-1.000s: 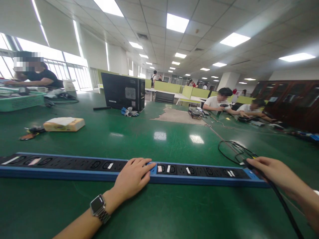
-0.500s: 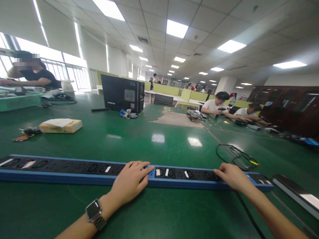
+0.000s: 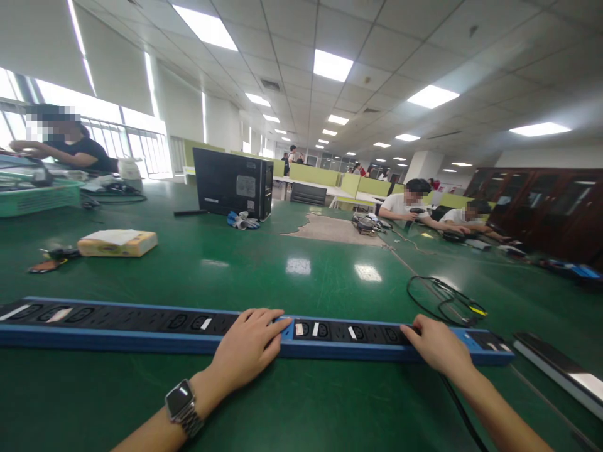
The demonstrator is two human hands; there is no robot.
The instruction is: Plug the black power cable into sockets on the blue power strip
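Stretching crosswise, the power strip (image 3: 330, 339) faces up.

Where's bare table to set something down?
Green table: middle patch between tissue pack, computer case and power strip; near patch between wristwatch and black cord. Crowded: strip's right end, with right hand, yellow-tagged cable, flat black-topped thing; far left, round basket.

Spread over the green counter (image 3: 254, 267)
Includes 1 black computer tower (image 3: 219, 182) beside gloves (image 3: 243, 220), 1 yellow tissue pack (image 3: 117, 245), 1 green basket (image 3: 42, 201).
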